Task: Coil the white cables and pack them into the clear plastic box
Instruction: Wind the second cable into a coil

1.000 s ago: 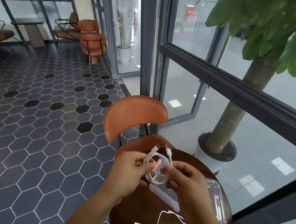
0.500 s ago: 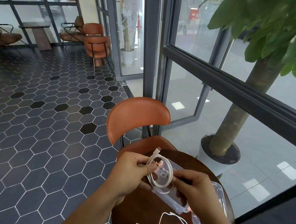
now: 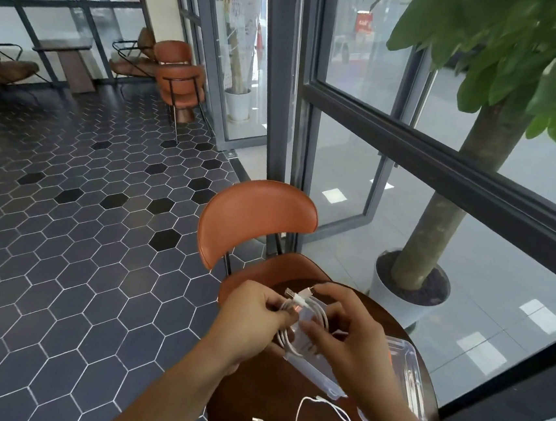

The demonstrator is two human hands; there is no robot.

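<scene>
A rust-orange chair with a curved backrest stands pushed up against a round, dark wooden worktop beside a glass wall with a dark metal frame. To the right, a leafy tree rises from a white pot on pale floor tiles. Dark hexagonal tiles with white grout, a few of them black, cover the floor to the left. At the far end, stacked orange chairs stand near a low wooden side table, a brown lounge chair and a second white planter.
</scene>
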